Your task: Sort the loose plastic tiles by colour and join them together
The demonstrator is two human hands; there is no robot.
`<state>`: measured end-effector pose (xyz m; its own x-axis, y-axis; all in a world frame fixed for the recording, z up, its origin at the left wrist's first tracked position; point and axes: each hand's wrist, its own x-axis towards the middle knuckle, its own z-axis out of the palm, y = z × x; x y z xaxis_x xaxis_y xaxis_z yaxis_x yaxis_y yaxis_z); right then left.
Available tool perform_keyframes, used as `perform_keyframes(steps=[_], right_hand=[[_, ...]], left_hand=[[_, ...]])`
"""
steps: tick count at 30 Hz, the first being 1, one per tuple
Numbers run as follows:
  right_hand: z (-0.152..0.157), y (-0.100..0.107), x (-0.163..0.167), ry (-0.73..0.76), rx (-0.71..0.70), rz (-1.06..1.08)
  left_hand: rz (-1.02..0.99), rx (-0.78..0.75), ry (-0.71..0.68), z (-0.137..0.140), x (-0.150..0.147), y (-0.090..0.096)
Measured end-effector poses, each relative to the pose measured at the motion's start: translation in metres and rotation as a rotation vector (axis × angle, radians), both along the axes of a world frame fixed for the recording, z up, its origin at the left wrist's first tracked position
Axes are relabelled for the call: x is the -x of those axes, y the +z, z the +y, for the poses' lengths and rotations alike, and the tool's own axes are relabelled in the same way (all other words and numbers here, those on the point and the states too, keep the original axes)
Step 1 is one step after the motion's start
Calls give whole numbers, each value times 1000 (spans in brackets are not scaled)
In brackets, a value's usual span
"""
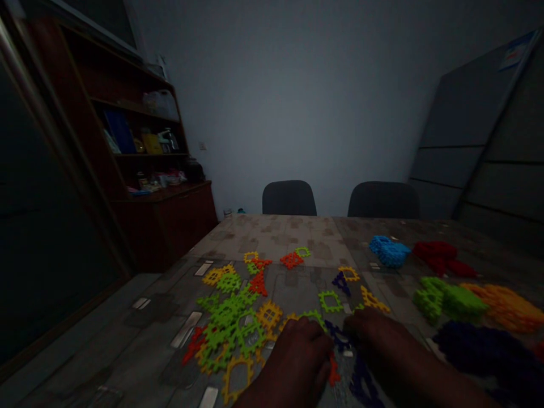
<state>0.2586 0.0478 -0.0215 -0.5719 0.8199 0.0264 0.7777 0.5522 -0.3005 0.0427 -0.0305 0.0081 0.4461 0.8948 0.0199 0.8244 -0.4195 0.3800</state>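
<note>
- Right now, we keep both hands low over the near part of the patterned grey-brown table (pixel 272 233).
- Our left hand (pixel 302 352) has its fingers curled narrow; we cannot tell whether they grip anything.
- Our right hand (pixel 370 331) is also curled, its fingertips just beside a dark blue, toothed plastic piece (pixel 339 336) lying between our hands; we cannot tell whether it holds that piece.
- Just right of our left hand we see part of an orange-red toothed piece (pixel 334 369).
- Beyond our hands lie a lime-green square toothed frame (pixel 330 301) and, farther, a dark blue triangular toothed frame (pixel 340 283).
- To the left we have a loose spread of lime-green toothed plastic pieces (pixel 227 313), with yellow and orange-red ones among them.
- To the right we see a bright blue plastic heap (pixel 389 251) far off, and a dark blue heap (pixel 484 347) nearer.
</note>
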Motion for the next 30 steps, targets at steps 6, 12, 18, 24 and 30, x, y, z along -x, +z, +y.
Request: perform_keyframes(steps=[6,12,18,24,30], right_hand=[[13,6,22,36,16,-241],[16,18,31,59,38,-285],[-8,29,6,24,28,-195],[-60,6,-31,-58,4,10],[-80,-35,-41,-6,-148,47]], left_hand=[[11,-7,-11,2,1,-1],[32,-3,-10,3,1,-6],[-35,-8,27,1,3,-5],[-37,-6,15,1,3,-6],[-12,9,10,2,4,-7]])
